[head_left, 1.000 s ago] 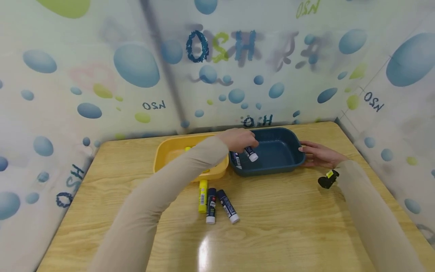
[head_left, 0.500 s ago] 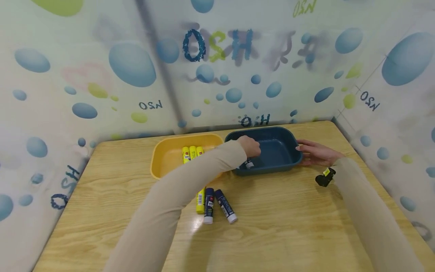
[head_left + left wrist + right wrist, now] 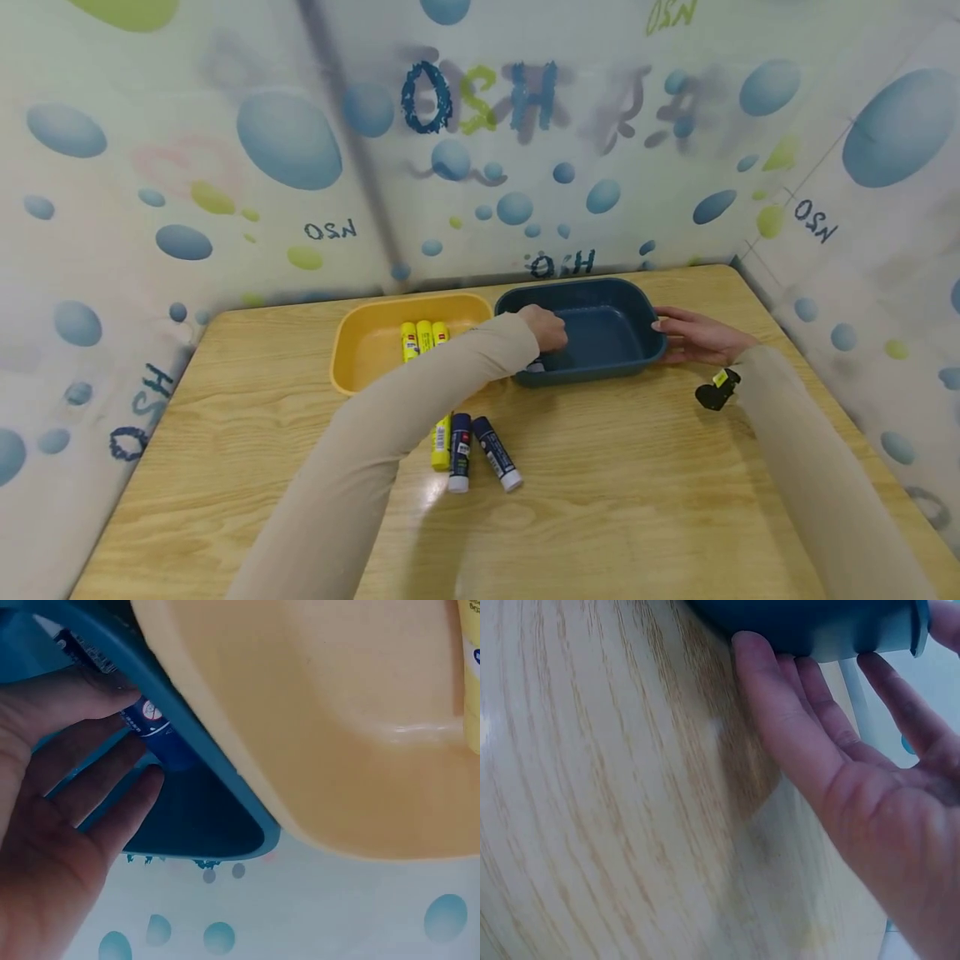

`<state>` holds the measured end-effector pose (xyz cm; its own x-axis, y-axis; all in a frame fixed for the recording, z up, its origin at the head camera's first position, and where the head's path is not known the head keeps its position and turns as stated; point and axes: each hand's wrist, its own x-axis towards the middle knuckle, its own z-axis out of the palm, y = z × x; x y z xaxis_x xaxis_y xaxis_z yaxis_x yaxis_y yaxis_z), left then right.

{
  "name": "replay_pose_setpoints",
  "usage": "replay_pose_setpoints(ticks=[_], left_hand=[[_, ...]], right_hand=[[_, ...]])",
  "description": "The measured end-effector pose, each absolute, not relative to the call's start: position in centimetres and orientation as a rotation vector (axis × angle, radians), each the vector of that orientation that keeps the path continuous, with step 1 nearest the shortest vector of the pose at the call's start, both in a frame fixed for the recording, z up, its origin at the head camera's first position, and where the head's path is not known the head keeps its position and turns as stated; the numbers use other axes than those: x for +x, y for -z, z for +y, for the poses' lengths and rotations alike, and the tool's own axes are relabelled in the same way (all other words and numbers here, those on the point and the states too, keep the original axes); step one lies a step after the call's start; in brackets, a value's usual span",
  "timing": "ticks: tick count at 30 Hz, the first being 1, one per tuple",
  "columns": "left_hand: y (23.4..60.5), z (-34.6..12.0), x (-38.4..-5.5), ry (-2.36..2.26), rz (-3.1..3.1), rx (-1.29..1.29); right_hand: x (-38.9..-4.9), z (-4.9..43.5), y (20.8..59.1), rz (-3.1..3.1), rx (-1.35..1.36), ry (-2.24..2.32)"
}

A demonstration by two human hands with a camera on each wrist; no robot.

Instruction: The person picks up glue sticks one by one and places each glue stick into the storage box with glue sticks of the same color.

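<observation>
Inside the blue plastic bin point(image 3: 600, 292), my left hand point(image 3: 545, 327) pinches a navy glue stick point(image 3: 154, 720) between thumb and fingers, near the wall beside the yellow bin. Most of that stick is hidden by the hand in the head view. My right hand point(image 3: 701, 337) holds the bin's right end, thumb at the rim and fingers spread along the outer wall point(image 3: 825, 630). On the table in front lie two navy glue sticks with white ends, one nearly upright in view point(image 3: 460, 454) and one slanted point(image 3: 497, 454), next to a yellow glue stick point(image 3: 440, 446).
Touching the blue bin on its left stands a yellow bin point(image 3: 360, 333) with several yellow glue sticks point(image 3: 424, 335) in it, partly covered by my left sleeve point(image 3: 420, 400). Both bins sit near the wooden table's point(image 3: 622, 500) back edge, against a patterned wall point(image 3: 480, 167).
My left hand has lowered the glue stick deeper into the blue bin and shifted slightly left at the end. The right hand keeps its place at the bin's end.
</observation>
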<state>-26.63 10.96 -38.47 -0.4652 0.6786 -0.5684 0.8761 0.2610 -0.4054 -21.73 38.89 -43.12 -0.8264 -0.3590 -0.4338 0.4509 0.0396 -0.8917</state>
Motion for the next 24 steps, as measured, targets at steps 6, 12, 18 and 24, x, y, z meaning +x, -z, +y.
replay_pose_setpoints(ticks=[6, 12, 18, 24], left_hand=[[37.2, 11.0, -26.4, 0.982, 2.276, 1.366], [34.9, 11.0, -25.9, 0.933, 2.287, 1.282], [32.6, 10.6, -25.8, 0.844, 2.294, 1.228], [29.2, 10.5, -25.9, 0.916, 2.211, 1.138]], right_hand=[[-21.8, 38.9, 43.1, 1.752, 0.097, 1.852], [-21.9, 39.1, 43.3, 1.753, 0.092, 1.855], [-21.9, 39.2, 43.5, 1.759, 0.092, 1.858], [-21.8, 39.1, 43.5, 1.783, 0.088, 1.841]])
